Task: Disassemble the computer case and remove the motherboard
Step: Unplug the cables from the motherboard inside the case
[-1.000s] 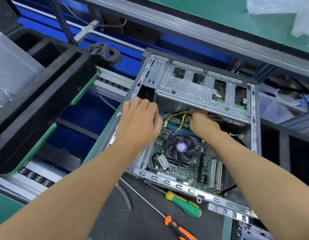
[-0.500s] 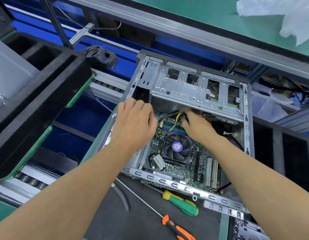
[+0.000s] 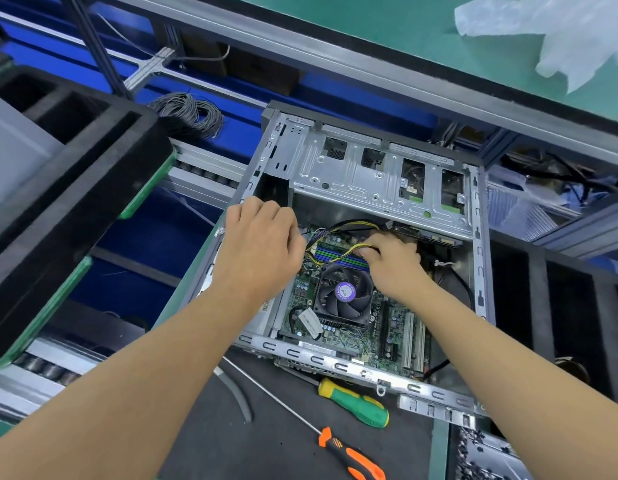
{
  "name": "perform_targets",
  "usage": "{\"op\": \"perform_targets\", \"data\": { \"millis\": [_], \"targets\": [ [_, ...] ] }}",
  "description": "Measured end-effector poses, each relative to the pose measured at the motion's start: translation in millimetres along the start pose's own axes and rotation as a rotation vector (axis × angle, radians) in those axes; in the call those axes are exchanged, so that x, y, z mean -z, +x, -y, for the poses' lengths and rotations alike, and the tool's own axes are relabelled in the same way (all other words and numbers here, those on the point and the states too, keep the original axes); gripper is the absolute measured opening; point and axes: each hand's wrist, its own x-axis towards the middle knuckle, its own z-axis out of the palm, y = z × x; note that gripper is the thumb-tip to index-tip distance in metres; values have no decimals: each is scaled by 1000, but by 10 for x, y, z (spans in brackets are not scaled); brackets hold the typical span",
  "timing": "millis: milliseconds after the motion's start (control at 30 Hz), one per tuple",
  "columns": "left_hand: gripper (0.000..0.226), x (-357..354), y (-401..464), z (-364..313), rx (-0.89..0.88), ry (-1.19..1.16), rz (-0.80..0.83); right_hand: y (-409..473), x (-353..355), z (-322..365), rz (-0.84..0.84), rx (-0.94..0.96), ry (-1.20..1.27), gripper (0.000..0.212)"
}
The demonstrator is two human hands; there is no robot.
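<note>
At nine o'clock a black foam tray (image 3: 68, 188) with green edging sits over a roller conveyor, and a coil of grey wire (image 3: 189, 114) lies at eleven o'clock on the blue frame. The left hand (image 3: 259, 251), near the centre, rests on the left wall of the open computer case (image 3: 477, 258); its fingers (image 3: 266, 211) are curled loosely together and whether they pinch anything cannot be told. The case lies on its side on the dark surface (image 3: 272, 445), spreading from the centre toward three o'clock. The motherboard (image 3: 380, 327) is seated inside it, with the black cooler fan (image 3: 344, 292) at its middle. Just right of the fan, the right hand (image 3: 394, 265) reaches in, its fingers closed round a bundle of yellow and black cables (image 3: 349, 251). At six o'clock, just outside the case rim, lie a green-handled screwdriver (image 3: 356, 403) and an orange-handled screwdriver (image 3: 352, 457). Crumpled clear plastic (image 3: 557, 32) lies at one o'clock.
</note>
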Motion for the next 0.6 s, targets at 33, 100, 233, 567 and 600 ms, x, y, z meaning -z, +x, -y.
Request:
{"op": "perform_targets", "data": {
  "millis": [33, 100, 233, 567, 600],
  "targets": [
    [30, -2, -1, 1, -3, 0, -3, -41, 5, 10, -22, 3, 3, 24],
    [30, -3, -1, 3, -9, 2, -9, -121, 21, 19, -78, 10, -6, 24],
    [32, 0, 2, -2, -7, -9, -18, -244, 35, -46, -101, 35, -59, 27],
    [24, -18, -2, -6, -25, -10, -42, -352, 191, -175, -17, -292, 907, 22],
    [22, -18, -3, -9, -25, -6, -38, -361, 195, -174, -27, -310, 974, 22]
  ]
}}
